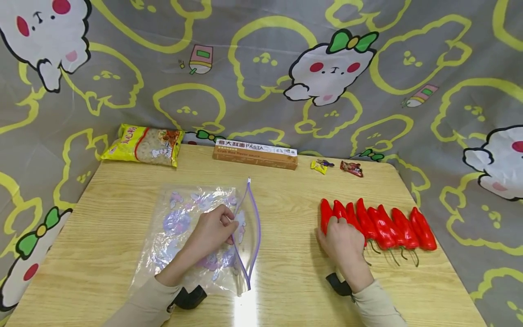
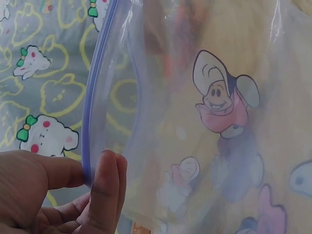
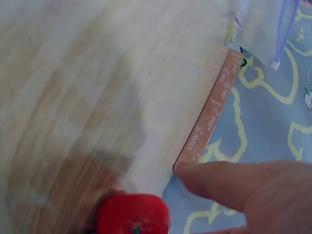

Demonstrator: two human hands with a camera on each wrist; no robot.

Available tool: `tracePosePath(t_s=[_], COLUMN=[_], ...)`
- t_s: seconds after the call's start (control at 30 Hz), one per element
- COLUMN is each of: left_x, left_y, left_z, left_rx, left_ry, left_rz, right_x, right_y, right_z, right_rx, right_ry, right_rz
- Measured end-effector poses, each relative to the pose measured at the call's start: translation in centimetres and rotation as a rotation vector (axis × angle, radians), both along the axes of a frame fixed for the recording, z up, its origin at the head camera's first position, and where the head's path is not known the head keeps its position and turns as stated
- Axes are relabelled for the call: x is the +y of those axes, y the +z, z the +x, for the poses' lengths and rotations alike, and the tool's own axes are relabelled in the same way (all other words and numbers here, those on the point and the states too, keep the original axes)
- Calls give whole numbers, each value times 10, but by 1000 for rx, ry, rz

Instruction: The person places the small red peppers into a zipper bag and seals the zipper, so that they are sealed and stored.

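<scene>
A clear zip bag with printed cartoon figures lies on the table, its purple zip edges bowed apart. My left hand pinches one edge of its mouth between thumb and fingers; in the left wrist view the thumb meets the purple zip strip. Over the left end of a row of several red peppers is my right hand, partly covering the leftmost ones. In the right wrist view the right thumb stretches out above a red pepper, with a gap between them. The other right fingers are mostly hidden.
Along the table's back stand a yellow food bag and a long pasta box. Small wrapped packets, one yellow and one dark red, lie right of the box. A patterned grey cloth rises behind the wooden table.
</scene>
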State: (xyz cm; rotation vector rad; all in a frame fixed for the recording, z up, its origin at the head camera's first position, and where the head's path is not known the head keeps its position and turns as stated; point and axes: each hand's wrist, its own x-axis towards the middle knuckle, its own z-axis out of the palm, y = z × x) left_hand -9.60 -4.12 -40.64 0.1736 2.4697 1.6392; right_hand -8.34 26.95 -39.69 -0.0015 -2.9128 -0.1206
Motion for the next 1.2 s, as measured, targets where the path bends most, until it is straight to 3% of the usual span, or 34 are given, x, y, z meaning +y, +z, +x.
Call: tracePosePath(t_s=[0.3,0.4,0.5,0.6,0.67,0.8,0.97,1.2], left_x=[3,4,4,4,4,4,5,5], left_y=[1,1,1,1,2,3,2,3], left_z=[1,1,0,-1,-1,-2,-1,2], left_rx=[7,18,20,15,8,4,37,166], left_ry=[-3,-5,-6,-3,-1,4,-14,-33], left_rz=[-12,-22,-19,-8,-4,-6,-22,-86], right_x=[-6,-4,-6,-14,-23,-47,-71,-95], right_y=[-8,-2,16,38,51,64,49,18], right_z=[-3,-4,-3,1,5,12,6,-12], right_rx=[91,81,41,38,43,50,46,66], right_ry=[35,44,71,200,336,562,650,722], right_rz=[50,-5,-155,-341,-432,-437,-306,-258])
